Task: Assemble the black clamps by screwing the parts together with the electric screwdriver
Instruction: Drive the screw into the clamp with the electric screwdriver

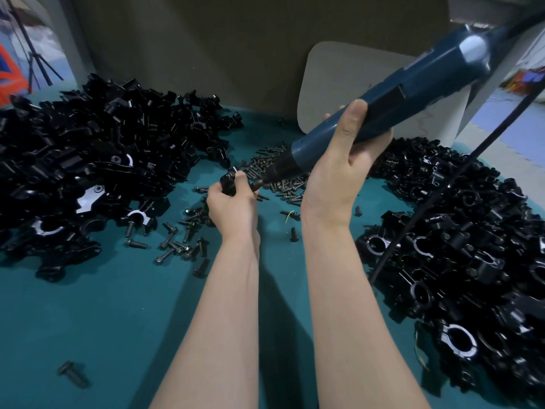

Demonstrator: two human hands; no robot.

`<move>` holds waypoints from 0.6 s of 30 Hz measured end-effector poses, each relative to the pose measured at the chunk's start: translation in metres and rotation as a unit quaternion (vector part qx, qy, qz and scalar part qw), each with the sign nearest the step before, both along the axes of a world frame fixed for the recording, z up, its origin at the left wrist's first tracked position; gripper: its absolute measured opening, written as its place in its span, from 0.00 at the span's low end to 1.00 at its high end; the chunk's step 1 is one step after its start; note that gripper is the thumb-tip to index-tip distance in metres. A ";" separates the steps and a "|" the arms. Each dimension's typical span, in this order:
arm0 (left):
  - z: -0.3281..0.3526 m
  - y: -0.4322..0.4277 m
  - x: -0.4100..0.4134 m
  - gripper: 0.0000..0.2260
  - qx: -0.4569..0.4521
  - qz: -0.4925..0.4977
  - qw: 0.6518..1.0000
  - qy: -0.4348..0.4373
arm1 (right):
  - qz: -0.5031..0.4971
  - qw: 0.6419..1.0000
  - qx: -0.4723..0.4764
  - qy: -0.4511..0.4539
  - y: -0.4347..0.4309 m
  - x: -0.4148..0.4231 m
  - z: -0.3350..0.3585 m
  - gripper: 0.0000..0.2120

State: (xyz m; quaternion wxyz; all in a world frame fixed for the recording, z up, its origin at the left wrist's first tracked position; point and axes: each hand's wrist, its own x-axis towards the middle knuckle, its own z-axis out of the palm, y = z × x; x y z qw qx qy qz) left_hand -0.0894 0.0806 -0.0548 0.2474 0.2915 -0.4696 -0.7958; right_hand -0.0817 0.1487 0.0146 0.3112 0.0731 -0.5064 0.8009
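At frame centre, the left hand grips a small glossy black clamp above the teal matte tabletop. The right hand wraps the smooth blue barrel of the electric screwdriver, its dark tapered tip meeting the clamp. Dull metal screws lie scattered between shiny heaps of black parts.

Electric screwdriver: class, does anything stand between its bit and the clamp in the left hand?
Nothing visible does. The electric screwdriver, in the right hand, reaches the clamp that the left hand holds; fingers hide the exact contact.
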 end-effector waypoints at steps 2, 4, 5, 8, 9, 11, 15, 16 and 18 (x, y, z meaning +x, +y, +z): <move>-0.001 -0.001 0.001 0.08 0.006 0.000 1.000 0.005 | -0.002 1.000 0.014 0.007 -0.003 0.001 0.000 0.22; -0.001 -0.002 0.000 0.08 0.011 -0.001 1.000 0.007 | 0.000 1.000 0.016 0.010 -0.004 0.002 0.000 0.22; -0.001 -0.002 0.000 0.08 0.012 -0.003 1.000 0.004 | 0.006 1.000 0.011 0.014 -0.004 0.003 0.000 0.22; 0.001 -0.001 0.000 0.08 0.001 -0.011 1.000 -0.012 | 0.030 0.999 -0.014 0.030 -0.002 0.004 0.001 0.23; 0.002 -0.003 0.000 0.09 -0.007 -0.018 1.000 -0.020 | 0.040 0.999 -0.017 0.032 -0.001 0.005 0.003 0.23; 0.003 -0.009 -0.001 0.06 -0.057 -0.063 0.995 -0.050 | 0.076 0.996 -0.023 0.045 0.004 0.009 0.010 0.25; 0.010 -0.012 0.002 0.08 -0.138 -0.225 0.957 -0.123 | 0.130 0.988 0.036 0.075 0.018 0.014 0.025 0.30; 0.012 -0.011 0.003 0.08 -0.155 -0.258 0.944 -0.136 | 0.135 0.986 0.054 0.076 0.019 0.015 0.027 0.31; 0.013 -0.013 0.003 0.08 -0.207 -0.307 0.915 -0.163 | 0.139 0.985 0.072 0.078 0.021 0.017 0.031 0.27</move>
